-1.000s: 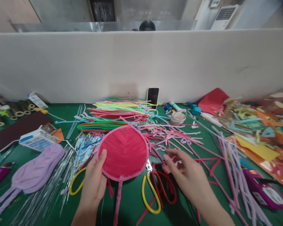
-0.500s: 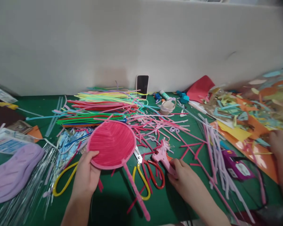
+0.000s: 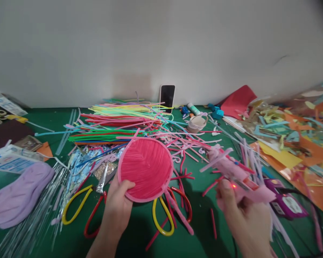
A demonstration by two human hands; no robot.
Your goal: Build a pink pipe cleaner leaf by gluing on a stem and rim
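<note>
Left hand (image 3: 118,200), fingers pinching red-pink leaf shape (image 3: 146,166) at its 7-to-8 o'clock rim, leaf extending toward 1 o'clock above counter (image 3: 201,218); right hand (image 3: 243,216), fingers wrapped round pink gun-shaped tool (image 3: 231,168), body at 12 o'clock from them.

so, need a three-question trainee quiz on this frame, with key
1. What does the person's left hand hold?
2. True or false: the pale-edged, black-screened phone lies flat on the green table.
3. Which shows a glowing red light?
a) blue-and-white cardboard box
b) pink gun-shaped tool in the right hand
c) lilac leaf-shaped piece

Key
1. A crimson round fuzzy-looking piece with a pink rim and stem.
2. False; it stands on end by the grey wall.
3. b
</note>
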